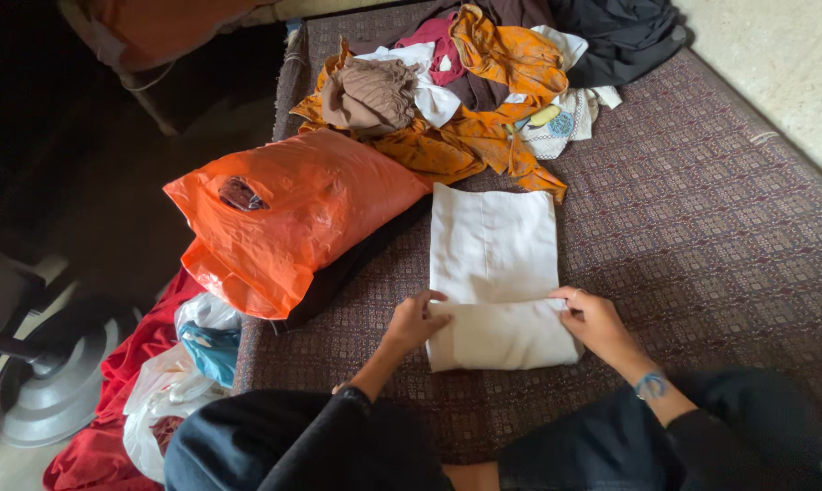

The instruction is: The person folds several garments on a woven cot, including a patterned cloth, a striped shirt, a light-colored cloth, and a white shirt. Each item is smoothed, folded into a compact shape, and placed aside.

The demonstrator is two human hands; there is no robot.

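Head view: person seated at patterned bed (702,236).
White cloth (493,273): flat on bed, near edge folded over.
Left hand (415,320): clamped on fold's left end.
Right hand (597,323): pinching right end, keeping the fold even.

Patterned maroon bedspread (702,227), pale floor (784,55) at right, grey fan base (56,391) in dim left corner.

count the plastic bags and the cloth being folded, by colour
orange bag: 1
white bags: 2, one with blue inside
white cloth, held by the left hand and right hand: 1
total: 4
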